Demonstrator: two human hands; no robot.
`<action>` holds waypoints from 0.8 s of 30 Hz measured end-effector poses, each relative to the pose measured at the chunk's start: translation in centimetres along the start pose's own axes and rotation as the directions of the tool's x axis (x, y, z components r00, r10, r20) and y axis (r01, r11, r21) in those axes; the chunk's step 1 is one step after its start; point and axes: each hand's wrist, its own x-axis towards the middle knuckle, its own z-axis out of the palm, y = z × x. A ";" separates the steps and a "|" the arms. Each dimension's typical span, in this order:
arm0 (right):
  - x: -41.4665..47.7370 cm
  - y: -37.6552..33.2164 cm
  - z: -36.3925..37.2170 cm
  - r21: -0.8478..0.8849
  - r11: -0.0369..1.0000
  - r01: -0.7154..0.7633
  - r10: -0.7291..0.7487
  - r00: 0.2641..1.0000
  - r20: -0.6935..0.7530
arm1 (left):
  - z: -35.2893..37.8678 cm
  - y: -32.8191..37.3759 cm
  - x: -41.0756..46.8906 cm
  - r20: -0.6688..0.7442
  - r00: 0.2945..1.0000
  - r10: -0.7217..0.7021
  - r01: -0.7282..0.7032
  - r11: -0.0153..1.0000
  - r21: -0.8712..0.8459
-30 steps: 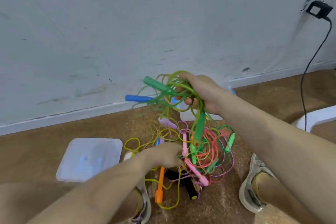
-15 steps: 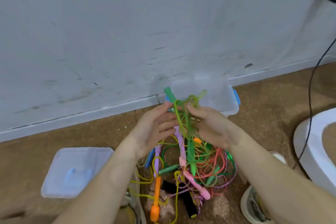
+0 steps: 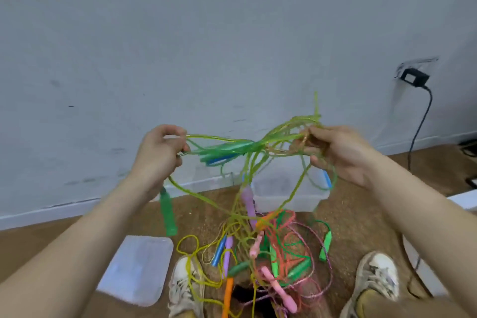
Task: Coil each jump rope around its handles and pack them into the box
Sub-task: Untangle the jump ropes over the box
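My left hand and my right hand are raised and spread apart, each pinching strands of a translucent green jump rope stretched between them. One green handle lies along the stretched cord; another green handle dangles below my left wrist. The cord trails down into a tangled pile of jump ropes on the floor, with pink, purple, blue, orange and green handles. A clear plastic box with blue latches stands open by the wall behind the pile.
The box's clear lid lies flat on the brown floor at the left. My two white shoes flank the pile. A black cable hangs from a wall socket at the right. A white object edge is at far right.
My hands rose and moved apart, stretching the green rope out from the pile. The view tilted up and a green handle now dangles under my left wrist.
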 end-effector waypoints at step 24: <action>-2.6 -2.3 6.6 -0.212 0.974 0.077 0.038 0.869 0.494 | 0.8 -1.3 -4.0 0.739 0.672 -0.047 -0.081 0.987 0.137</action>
